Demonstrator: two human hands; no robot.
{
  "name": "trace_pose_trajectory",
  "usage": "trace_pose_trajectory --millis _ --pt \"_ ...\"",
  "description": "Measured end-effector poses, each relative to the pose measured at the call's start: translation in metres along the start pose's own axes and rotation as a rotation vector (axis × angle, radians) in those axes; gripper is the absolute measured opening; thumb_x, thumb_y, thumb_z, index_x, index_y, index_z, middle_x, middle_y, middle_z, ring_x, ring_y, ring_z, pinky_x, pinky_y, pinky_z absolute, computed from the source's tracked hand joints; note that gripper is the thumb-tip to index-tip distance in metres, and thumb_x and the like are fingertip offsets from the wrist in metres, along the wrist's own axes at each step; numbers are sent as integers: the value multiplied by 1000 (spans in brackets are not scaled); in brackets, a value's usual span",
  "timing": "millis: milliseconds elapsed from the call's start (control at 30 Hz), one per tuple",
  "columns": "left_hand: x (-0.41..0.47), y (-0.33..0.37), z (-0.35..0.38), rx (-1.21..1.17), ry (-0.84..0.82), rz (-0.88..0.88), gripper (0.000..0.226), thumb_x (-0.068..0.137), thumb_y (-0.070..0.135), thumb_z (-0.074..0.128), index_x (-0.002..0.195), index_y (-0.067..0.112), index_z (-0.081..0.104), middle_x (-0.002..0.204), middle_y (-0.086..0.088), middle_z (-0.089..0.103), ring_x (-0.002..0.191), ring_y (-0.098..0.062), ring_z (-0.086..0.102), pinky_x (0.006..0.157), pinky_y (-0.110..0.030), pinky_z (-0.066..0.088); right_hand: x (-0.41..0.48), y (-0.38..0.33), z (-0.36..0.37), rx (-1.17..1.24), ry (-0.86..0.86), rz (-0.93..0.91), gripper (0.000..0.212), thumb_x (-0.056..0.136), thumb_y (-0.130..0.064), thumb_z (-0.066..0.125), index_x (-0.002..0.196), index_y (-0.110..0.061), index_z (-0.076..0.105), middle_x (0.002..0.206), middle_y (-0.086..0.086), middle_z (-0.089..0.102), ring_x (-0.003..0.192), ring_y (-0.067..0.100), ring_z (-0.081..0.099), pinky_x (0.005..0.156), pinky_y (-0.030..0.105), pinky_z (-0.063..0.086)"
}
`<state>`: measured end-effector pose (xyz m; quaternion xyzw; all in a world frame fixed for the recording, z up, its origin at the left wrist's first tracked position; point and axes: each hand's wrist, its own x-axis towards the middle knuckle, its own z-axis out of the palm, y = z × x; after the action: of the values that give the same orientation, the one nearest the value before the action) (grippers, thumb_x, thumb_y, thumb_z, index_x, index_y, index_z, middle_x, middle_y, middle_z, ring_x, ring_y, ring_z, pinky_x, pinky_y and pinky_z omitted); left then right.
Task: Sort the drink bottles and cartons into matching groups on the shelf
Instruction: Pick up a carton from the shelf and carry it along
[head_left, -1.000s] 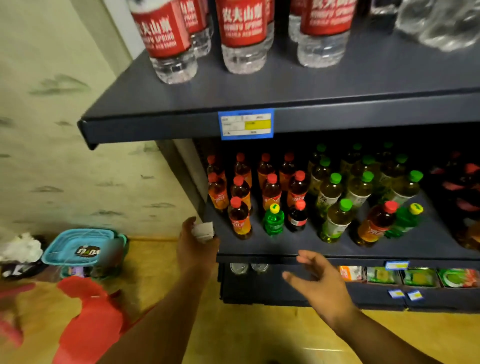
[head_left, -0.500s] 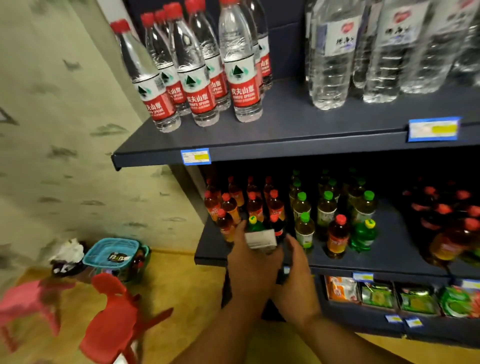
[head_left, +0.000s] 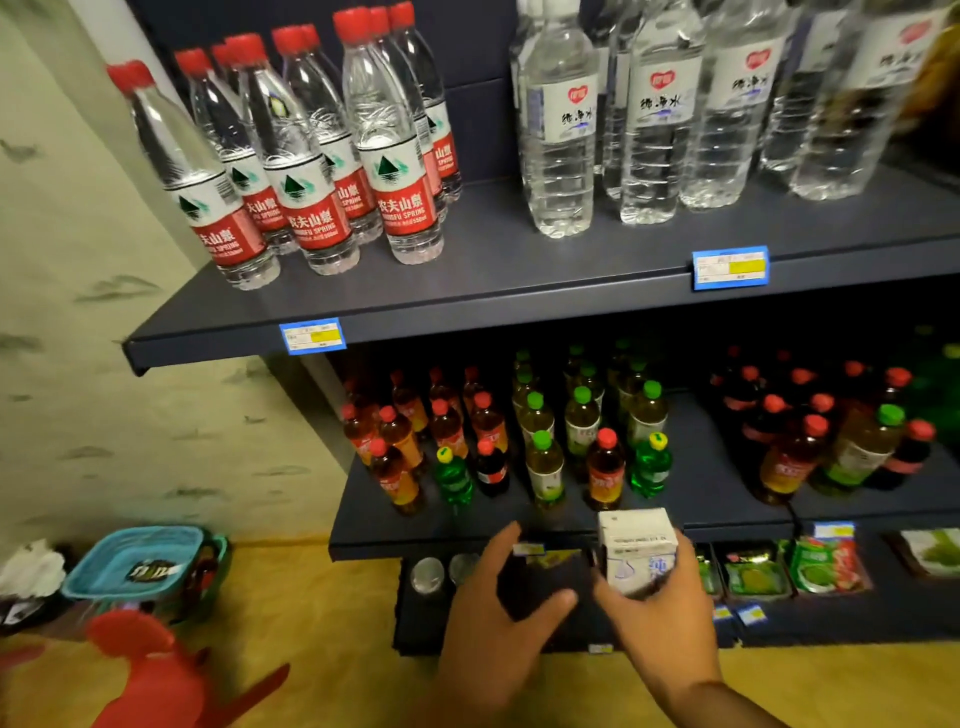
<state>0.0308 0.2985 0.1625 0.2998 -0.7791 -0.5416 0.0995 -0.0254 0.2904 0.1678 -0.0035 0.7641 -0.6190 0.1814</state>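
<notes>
At the front edge of the middle shelf (head_left: 519, 530), near six o'clock in your view, your right hand (head_left: 660, 618) is wrapped around a small white carton (head_left: 636, 548), fingers closed on its lower half, its top level with the shelf lip. Your left hand (head_left: 498, 623), at seven o'clock from the carton, is spread with fingers apart, gripping nothing. Up at twelve o'clock from the carton stand small drink bottles (head_left: 602, 467) with red, green and yellow caps mixed together. On the upper shelf (head_left: 467, 306), red-capped water bottles (head_left: 395, 156) stand at eleven o'clock, larger clear water bottles (head_left: 561, 130) at one.
</notes>
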Motion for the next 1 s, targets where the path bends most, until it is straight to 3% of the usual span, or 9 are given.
trace_pose_trajectory --millis 33,67,133,267,400,567,700,867,1000 --pt "2 -13 -6 -2 4 -39 87 74 50 82 146 52 35 138 34 39 135 4 37 117 -24 31 25 36 -116 -117 34 30 75 65 -14 90 122 -36 47 99 -19 67 91 1 64 84 29 49" --pt "3 -25 -12 -7 4 -67 87 73 49 84 147 49 37 138 31 39 138 0 37 117 -26 31 18 49 -157 -30 97 78 75 65 -14 90 123 -34 48 99 -17 67 91 3 65 85 30 49" --pt "5 -46 -25 14 -18 -95 89 72 47 85 147 46 38 139 31 37 142 -2 33 118 -27 31 20 63 -183 -102 152 75 76 64 -14 90 126 -29 48 98 -13 68 88 9 65 86 30 49" --pt "4 -81 -42 52 -138 -104 91 60 58 87 139 57 44 147 34 41 142 4 37 118 -29 36 11 71 -186 -102 187 46 70 64 -15 91 118 -29 49 94 -14 66 88 14 64 85 32 48" --pt "2 -93 -53 -42 -128 -137 84 49 55 93 124 65 55 137 31 56 130 6 51 102 -20 49 7 83 -196 -85 159 73 72 65 -8 90 119 -31 47 99 -18 66 92 5 64 90 35 50" --pt "9 -113 -51 -2 -154 -145 91 43 71 87 127 64 53 141 31 52 137 3 45 117 -39 40 2 93 -200 -54 150 66 76 68 -2 88 123 -29 44 105 -15 65 95 5 64 91 38 53" --pt "8 -115 -43 -15 -163 -152 83 45 65 89 122 63 57 137 31 56 135 4 47 117 -41 39 -3 100 -203 -69 171 83 73 68 -2 87 122 -29 46 103 -14 66 95 3 64 91 39 54" --pt "6 -104 -33 -17 -171 -102 73 61 41 91 122 62 57 137 31 57 134 5 47 118 -37 38 1 109 -211 -104 162 102 75 65 -8 90 122 -32 47 104 -6 71 92 17 70 89 45 57" --pt "12 -96 -16 -25 -192 -93 73 63 39 92 126 54 59 135 30 59 131 8 50 117 -32 39 11 112 -232 -100 156 116 77 66 -12 90 123 -35 44 106 -5 70 92 20 71 88 46 58"
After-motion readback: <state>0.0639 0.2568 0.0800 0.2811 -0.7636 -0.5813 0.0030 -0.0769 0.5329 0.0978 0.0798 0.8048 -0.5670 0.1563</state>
